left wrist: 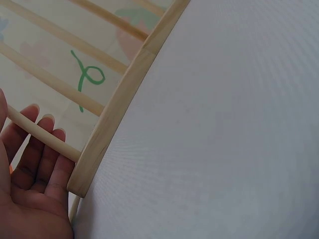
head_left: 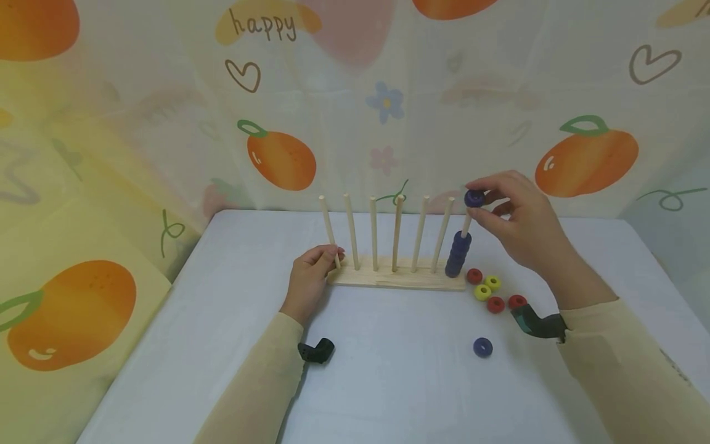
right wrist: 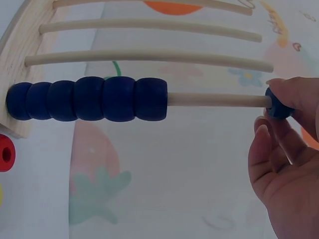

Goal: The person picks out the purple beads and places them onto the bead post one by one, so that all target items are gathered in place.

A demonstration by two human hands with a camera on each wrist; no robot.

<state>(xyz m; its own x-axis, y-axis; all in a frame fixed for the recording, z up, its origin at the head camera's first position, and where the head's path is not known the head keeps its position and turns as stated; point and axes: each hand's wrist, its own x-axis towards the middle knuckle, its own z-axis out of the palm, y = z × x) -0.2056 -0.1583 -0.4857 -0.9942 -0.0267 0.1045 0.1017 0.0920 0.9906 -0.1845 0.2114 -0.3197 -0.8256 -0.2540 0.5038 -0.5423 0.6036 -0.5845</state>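
Observation:
A wooden peg rack (head_left: pixel 396 280) with several upright pegs stands on the table. My right hand (head_left: pixel 524 222) pinches a dark blue bead (right wrist: pixel 280 107) between thumb and fingertips at the top of the rightmost peg; in the right wrist view the peg's tip meets the bead. Below it, several blue beads (head_left: pixel 458 254) are stacked on that same peg, down to the base. At the rack's other end, my left hand (head_left: pixel 312 277) holds the leftmost peg (left wrist: pixel 47 137) low down, its fingers behind the peg and the thumb mostly cut off in the left wrist view.
Red beads (head_left: pixel 496 304) and yellow beads (head_left: pixel 482 292) lie loose by the rack's right end, one red bead close to the right wrist's black strap (head_left: pixel 540 324). A single blue bead (head_left: pixel 483 347) lies nearer the front. A patterned cloth (head_left: pixel 388 142) hangs behind the white table (head_left: pixel 388 357).

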